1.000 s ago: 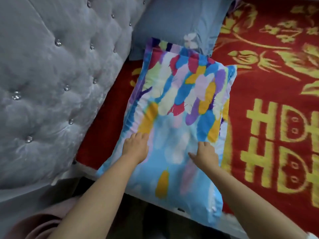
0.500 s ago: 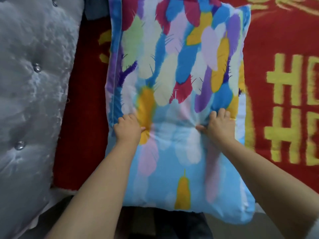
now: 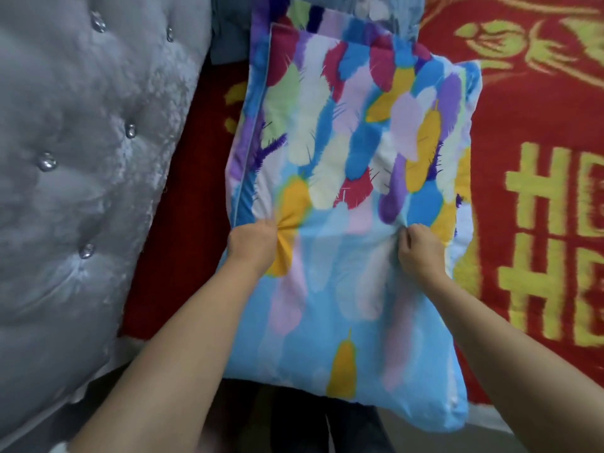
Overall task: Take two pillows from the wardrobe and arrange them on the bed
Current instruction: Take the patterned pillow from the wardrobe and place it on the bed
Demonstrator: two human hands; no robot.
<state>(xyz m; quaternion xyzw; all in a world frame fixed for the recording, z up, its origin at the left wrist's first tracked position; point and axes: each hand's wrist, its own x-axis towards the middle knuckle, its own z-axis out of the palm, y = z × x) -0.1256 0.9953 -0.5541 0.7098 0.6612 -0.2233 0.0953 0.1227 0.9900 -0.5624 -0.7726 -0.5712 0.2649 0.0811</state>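
A pillow with a bright feather print (image 3: 353,152) lies lengthwise on the red bed cover, its near end hanging past the bed's edge. My left hand (image 3: 253,245) pinches a bunch of its fabric near the left side. My right hand (image 3: 420,251) pinches the fabric near the right side; creases fan out from both grips. A second pillow in grey-blue (image 3: 228,37) lies beyond it at the top, mostly hidden by the feather pillow.
A grey tufted headboard with crystal buttons (image 3: 81,174) fills the left side. The red bed cover with yellow patterns (image 3: 539,207) spreads to the right. Dark floor and my legs (image 3: 327,426) show below the pillow's near end.
Both hands went from resting flat on the pillow to gripping its fabric. The view has closed in on the pillow, which now sits straighter along the headboard.
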